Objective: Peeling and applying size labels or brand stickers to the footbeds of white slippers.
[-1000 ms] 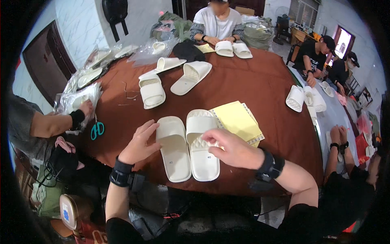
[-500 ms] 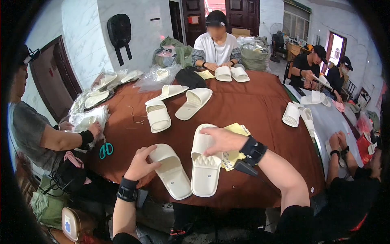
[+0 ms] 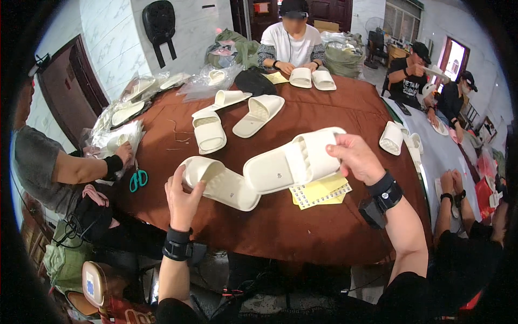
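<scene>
My left hand (image 3: 182, 197) grips a cream slide slipper (image 3: 234, 189) by its toe end, thumb at the strap opening. A second cream slipper (image 3: 270, 170) is held by my right hand (image 3: 357, 156) at its toe end, thumb on the strap. Their heels meet in the middle, the right one overlapping the left. Both face sole down, with a small dark size mark on each insole. Beneath the right slipper lie yellow sticker sheets (image 3: 322, 195) with rows of small printed labels, partly covered.
On the brown cloth-covered table (image 3: 345, 237) are several more cream slippers (image 3: 209, 132), teal-handled scissors (image 3: 138, 179) and clear plastic bags (image 3: 116, 121). Co-workers sit at the left, far side and right. A person's hands (image 3: 303, 67) are beside two slippers. A grey-white table (image 3: 442, 156) adjoins at right.
Both slippers have been lifted and turned from lengthwise to sideways, toes outward, heels together. My hands moved apart, and the sticker sheets are now more exposed.
</scene>
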A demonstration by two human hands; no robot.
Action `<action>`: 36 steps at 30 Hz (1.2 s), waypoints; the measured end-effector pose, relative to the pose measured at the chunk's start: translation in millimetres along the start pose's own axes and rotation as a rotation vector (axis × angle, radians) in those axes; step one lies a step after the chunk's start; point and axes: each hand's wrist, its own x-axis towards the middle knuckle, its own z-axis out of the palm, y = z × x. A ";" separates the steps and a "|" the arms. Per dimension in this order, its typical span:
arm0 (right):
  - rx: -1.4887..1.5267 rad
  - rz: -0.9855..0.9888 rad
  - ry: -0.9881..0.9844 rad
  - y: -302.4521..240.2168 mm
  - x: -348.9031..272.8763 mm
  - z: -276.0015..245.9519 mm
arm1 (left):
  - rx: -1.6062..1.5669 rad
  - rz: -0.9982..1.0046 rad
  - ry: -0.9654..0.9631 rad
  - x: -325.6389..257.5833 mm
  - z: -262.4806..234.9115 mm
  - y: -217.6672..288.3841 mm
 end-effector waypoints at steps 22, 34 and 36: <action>0.731 0.158 -0.122 49.1 -45.7 93.1 | -0.009 0.191 -0.075 -35.4 52.1 96.3; 0.872 -0.035 0.230 63.8 -20.5 1.5 | -0.293 0.349 -0.251 -12.9 49.1 134.9; 0.715 -0.188 0.321 74.4 -2.0 -27.4 | -0.250 0.327 -0.240 -6.9 41.8 118.8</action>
